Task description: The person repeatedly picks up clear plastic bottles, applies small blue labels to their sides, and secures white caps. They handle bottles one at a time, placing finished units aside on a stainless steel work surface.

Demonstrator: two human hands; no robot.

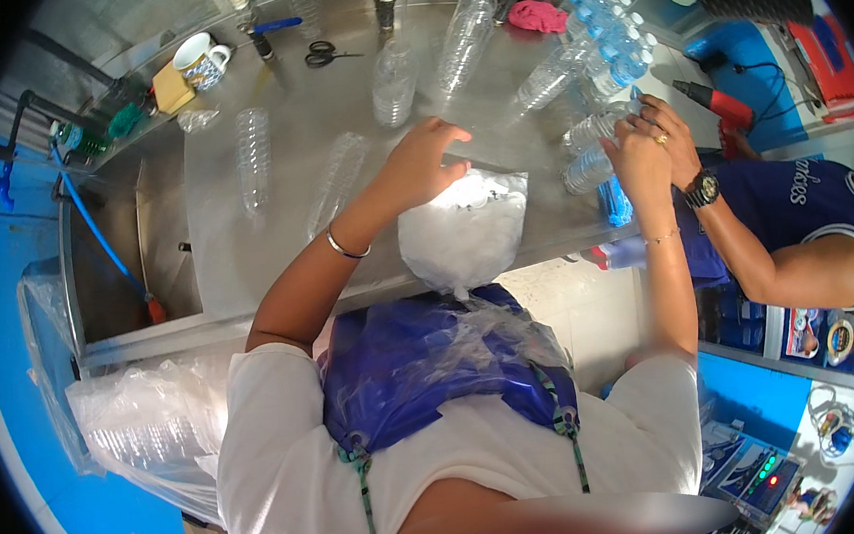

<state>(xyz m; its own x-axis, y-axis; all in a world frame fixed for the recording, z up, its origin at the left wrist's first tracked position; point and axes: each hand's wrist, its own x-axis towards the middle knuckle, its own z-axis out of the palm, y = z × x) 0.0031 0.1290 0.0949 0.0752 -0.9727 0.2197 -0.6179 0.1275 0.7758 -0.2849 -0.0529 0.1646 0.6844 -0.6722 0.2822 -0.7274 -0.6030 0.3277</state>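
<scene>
My left hand point(426, 164) is held over the metal counter with its thumb and fingers apart and nothing between them. Just below it, a clear plastic bag point(464, 232) with whitish contents lies at the counter's front edge. My right hand point(639, 162) reaches to the right, its fingers bent beside a clear bottle point(589, 132); whether they grip anything is hidden. Against it is a co-worker's hand point(674, 134) with a ring and a dark watch. Another clear bottle point(588, 171) lies left of my right wrist. Empty clear bottles point(394, 91) stand or lie beyond my left hand.
Several capped bottles point(622, 69) are grouped at the right. Scissors point(330, 55), a mug point(200, 61), a yellow sponge point(172, 89) and a pink cloth point(538, 16) lie toward the back. A sink point(106, 262) is at the left; a red heat gun point(715, 102) is at the right.
</scene>
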